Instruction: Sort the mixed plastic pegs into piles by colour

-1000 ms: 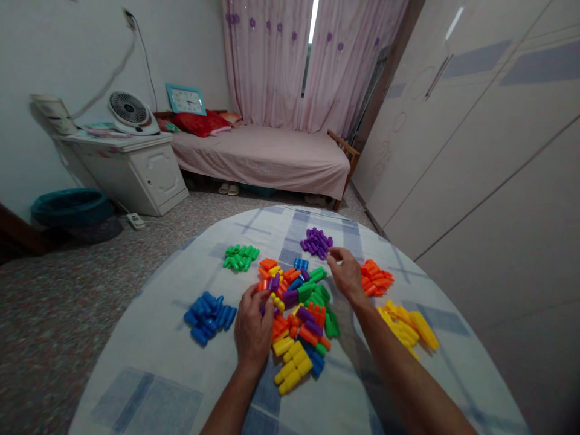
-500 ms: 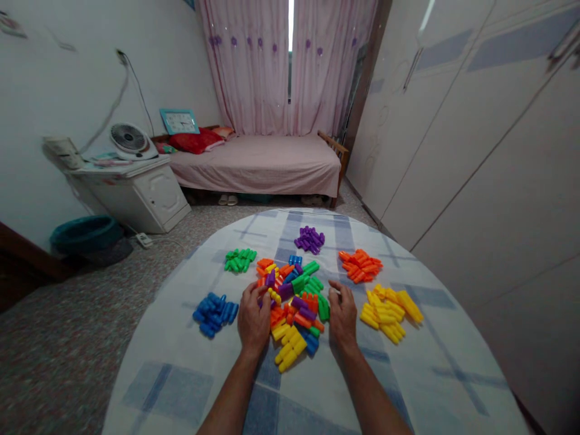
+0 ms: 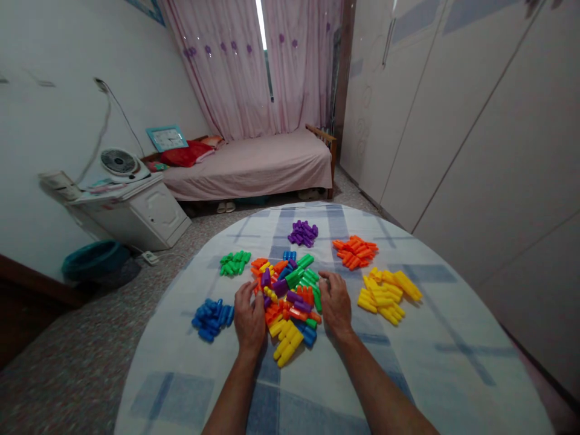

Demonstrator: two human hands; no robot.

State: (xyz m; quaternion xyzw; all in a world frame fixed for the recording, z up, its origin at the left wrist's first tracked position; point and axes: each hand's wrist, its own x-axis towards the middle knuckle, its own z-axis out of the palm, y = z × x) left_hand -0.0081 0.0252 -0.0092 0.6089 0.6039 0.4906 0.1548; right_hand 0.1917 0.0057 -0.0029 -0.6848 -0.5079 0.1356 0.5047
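A mixed pile of coloured plastic blocks lies in the middle of a round table with a blue-checked cloth. My left hand rests at the pile's left edge, fingers curled onto the blocks. My right hand lies against the pile's right edge, fingers bent over green blocks. Sorted heaps ring the pile: blue blocks at left, green blocks at far left, purple blocks at the back, orange blocks at back right, yellow blocks at right.
Beyond the table are a bed with a pink cover, a white cabinet with a small fan, a teal basin on the floor, and white wardrobe doors along the right.
My right hand came back from the purple heap to the right side of the mixed pile. The left hand stayed at the pile's left edge. The camera view tilted and shifted.
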